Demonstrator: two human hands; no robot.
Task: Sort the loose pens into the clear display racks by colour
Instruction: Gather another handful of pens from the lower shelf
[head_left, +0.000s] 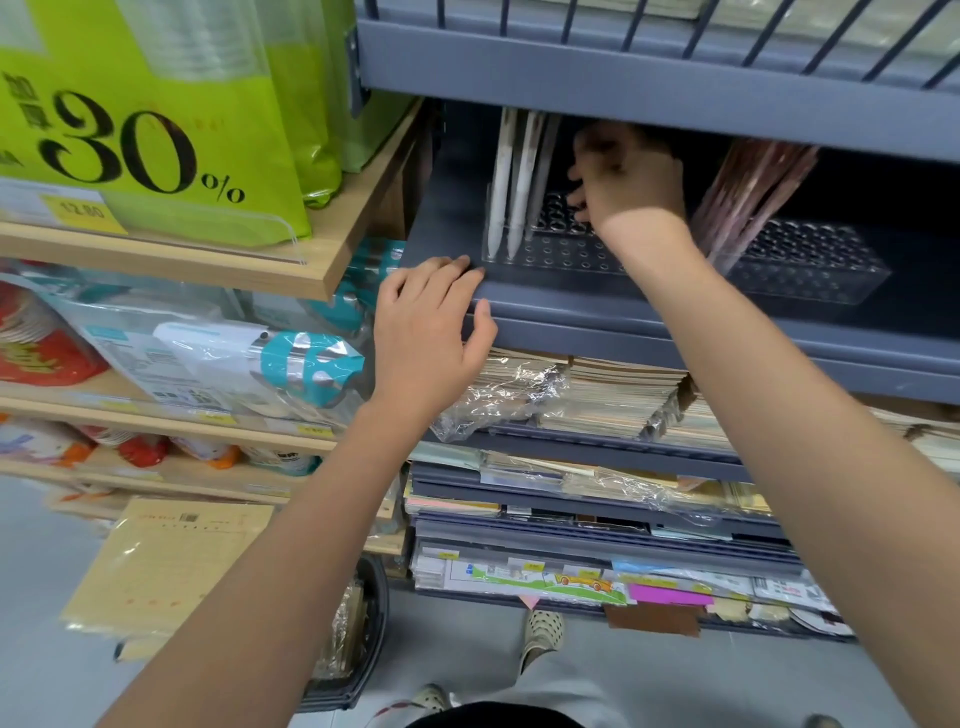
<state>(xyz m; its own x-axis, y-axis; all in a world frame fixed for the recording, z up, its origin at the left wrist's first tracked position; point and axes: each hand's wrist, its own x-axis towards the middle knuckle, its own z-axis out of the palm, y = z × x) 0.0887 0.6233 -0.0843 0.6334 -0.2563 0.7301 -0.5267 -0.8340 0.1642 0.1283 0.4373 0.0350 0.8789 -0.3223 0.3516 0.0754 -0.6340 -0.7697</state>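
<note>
So this looks like mid-placement. The right hand is reaching deep into the grey shelf and sits right over the back of a clear rack. Its fingers are curled, but it's blurry and in shadow, so I honestly can't tell whether there's a pen in there or not. Just to the left of that hand, a few white pens already stand in the rack's holes, leaning back a bit. To the hand's right, a second rack holds a bunch of pinkish pens.

The left hand is nearer the camera, relaxed, with its fingers laid on the shelf's front edge and its thumb against the lip — bracing, I'd guess, and holding nothing.

My take on the next move: whatever pen is in play has to be lined up tip-down over a free hole. There's not much headroom under the shelf above, so it'll need a tilted entry.

Below the left hand are stacks of notebooks, some in crinkly plastic wrap. Off to its left there's a wooden shelf with green bags on top — clearly a shop aisle.
</note>
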